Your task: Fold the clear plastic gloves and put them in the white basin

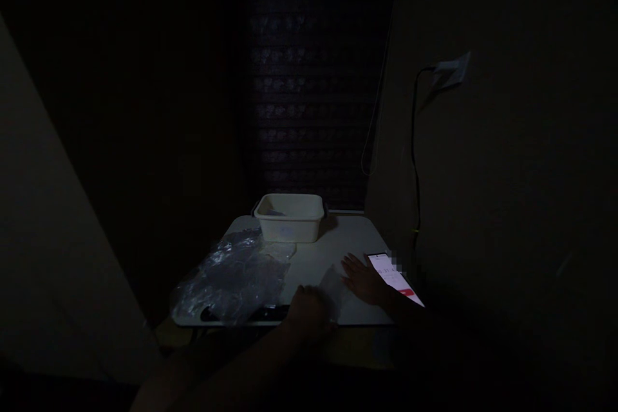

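The scene is very dark. My left hand (pixel 308 312) is closed at the front edge of the white table (pixel 350 235), against a thin see-through sheet or bag (pixel 332 286); its fingertips are hard to make out. My right hand (pixel 363 279) lies over the table with its fingers spread, to the right of that sheet. Beside my right hand lies a lit phone (pixel 396 278) showing a timer. Crumpled clear plastic bags (pixel 234 273) cover the left part of the table.
A white tub (pixel 290 230) stands at the table's back. A dark long object (pixel 270 314) lies along the front edge, partly under the plastic. A black cable (pixel 414 141) hangs from a wall socket (pixel 451 72) on the right.
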{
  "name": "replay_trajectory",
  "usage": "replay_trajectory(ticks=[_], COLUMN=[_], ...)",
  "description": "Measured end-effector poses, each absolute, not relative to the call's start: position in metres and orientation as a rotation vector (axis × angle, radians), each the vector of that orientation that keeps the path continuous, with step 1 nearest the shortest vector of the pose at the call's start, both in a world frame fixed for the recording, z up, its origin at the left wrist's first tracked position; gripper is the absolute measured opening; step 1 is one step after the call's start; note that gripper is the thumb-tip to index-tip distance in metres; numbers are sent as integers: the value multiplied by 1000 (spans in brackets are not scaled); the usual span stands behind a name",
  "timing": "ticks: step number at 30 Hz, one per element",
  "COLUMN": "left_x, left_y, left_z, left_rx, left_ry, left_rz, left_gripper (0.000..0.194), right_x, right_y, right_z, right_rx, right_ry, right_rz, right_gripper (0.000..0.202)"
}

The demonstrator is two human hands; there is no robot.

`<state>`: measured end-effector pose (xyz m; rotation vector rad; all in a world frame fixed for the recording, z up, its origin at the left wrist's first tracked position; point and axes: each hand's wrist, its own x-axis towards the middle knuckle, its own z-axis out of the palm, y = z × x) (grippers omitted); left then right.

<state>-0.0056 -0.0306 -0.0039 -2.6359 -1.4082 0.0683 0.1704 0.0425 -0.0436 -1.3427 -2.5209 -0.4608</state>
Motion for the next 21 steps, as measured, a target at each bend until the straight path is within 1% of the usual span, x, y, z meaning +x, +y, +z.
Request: replay_trajectory(ticks=[5,9,12,17,19,21], left_x=[-7,-3,3,11,10,7], left_y=[-25,-23,-24,-27,-26,-22], left_z=[-9,-19,-27,-27,-20,-11], left_rx=[-2707,-2824,-2874,-2849,-2835,-2785], left_ry=[-1279,-1151,-1002,-801,-835,-982], left_rz=[31,-32,-4,17,-36,-117], left_gripper=[38,21,17,18,15,14], right_x=[168,165,163,161,162,163], right_y=[41,40,39,37,37,36], right_z=[-38,-30,-18,6,12,14], right_rx=[-1358,-1385,-1429,-1447,-1656,-1889], right_ry=[-2511,-2498,-2468,-2448,-2285,-2046], right_rz=[-447,-395,-291,54,333,659], right_gripper=[43,41,37,30,28,36])
